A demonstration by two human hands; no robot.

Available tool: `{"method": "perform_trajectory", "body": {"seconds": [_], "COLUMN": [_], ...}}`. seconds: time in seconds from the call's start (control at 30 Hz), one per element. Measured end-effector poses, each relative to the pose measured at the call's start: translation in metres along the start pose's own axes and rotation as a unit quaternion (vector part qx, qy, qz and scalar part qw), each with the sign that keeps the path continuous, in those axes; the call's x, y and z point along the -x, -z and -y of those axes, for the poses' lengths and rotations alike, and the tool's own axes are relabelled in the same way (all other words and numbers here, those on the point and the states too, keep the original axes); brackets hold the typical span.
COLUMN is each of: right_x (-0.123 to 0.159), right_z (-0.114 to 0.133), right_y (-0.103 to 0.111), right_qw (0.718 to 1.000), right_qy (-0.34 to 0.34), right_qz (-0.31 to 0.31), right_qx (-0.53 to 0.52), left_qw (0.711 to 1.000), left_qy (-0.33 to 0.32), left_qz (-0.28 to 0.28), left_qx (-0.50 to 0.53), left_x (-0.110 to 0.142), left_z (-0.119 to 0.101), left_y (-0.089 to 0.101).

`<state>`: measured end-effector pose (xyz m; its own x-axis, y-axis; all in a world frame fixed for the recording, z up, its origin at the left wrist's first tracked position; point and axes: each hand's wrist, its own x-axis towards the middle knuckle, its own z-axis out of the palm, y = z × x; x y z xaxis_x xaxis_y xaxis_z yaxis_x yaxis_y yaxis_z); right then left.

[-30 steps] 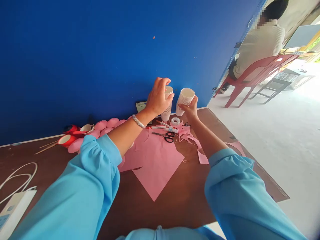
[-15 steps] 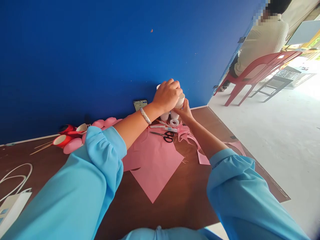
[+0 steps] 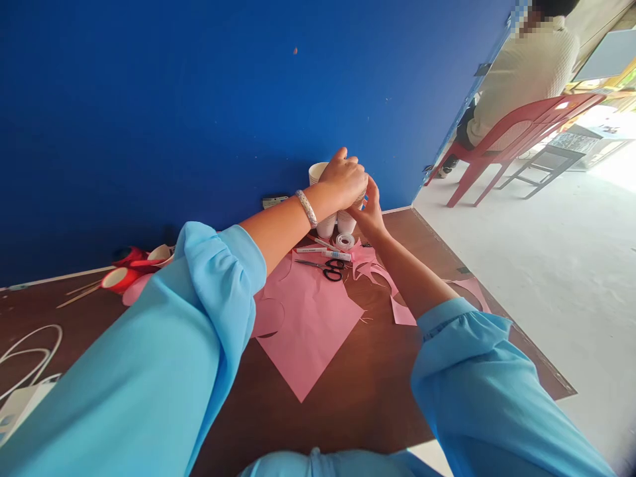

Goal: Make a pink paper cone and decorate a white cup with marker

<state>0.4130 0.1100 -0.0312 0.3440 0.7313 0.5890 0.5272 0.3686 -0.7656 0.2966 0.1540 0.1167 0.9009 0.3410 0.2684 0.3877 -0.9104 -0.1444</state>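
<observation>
Cup stack [image 3: 346, 224] directly behind tape [image 3: 352, 242]: likely light, crushable; grip gently, low. Left hand [image 3: 344, 181]: fingers curled above, hold unclear. Right hand [image 3: 370, 215]: fingers around its side.

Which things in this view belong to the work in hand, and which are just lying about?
Likely in the work:
right stack of white paper cups, at left hand and right hand
left stack of white paper cups, beside it

Apparently just lying about:
black-handled scissors
large pink paper sheet
white tape roll
white boxy object
</observation>
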Motion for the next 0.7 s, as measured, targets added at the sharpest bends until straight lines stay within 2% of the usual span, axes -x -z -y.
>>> {"method": "perform_trajectory", "body": {"seconds": [0.1, 0.2, 0.3, 0.43, 0.57, 0.7], "right_x": [-0.001, -0.004, -0.014, -0.033, -0.046, -0.047], "right_z": [0.013, 0.033, 0.055, 0.074, 0.075, 0.070], "right_y": [0.005, 0.013, 0.010, -0.014, -0.037, -0.044], "right_qw": [0.999, 0.996, 0.982, 0.976, 0.984, 0.992], "right_qy": [-0.011, 0.057, 0.125, 0.111, 0.073, 0.048], "right_qz": [-0.042, -0.039, -0.012, 0.030, 0.028, 0.019], "right_qx": [0.002, 0.054, 0.144, 0.187, 0.158, 0.114], "left_qw": [1.000, 0.998, 0.995, 0.994, 0.996, 0.998], "left_qy": [0.006, 0.032, 0.089, 0.108, 0.082, 0.038], "left_qz": [-0.023, -0.059, -0.035, 0.023, 0.030, 0.040], "left_qx": [-0.016, 0.003, -0.002, -0.004, -0.004, -0.011], "left_x": [0.013, 0.032, 0.050, 0.061, 0.060, 0.056], "left_z": [0.001, 0.017, 0.038, 0.053, 0.053, 0.054], "left_y": [0.024, 0.054, 0.074, 0.076, 0.069, 0.069]}}
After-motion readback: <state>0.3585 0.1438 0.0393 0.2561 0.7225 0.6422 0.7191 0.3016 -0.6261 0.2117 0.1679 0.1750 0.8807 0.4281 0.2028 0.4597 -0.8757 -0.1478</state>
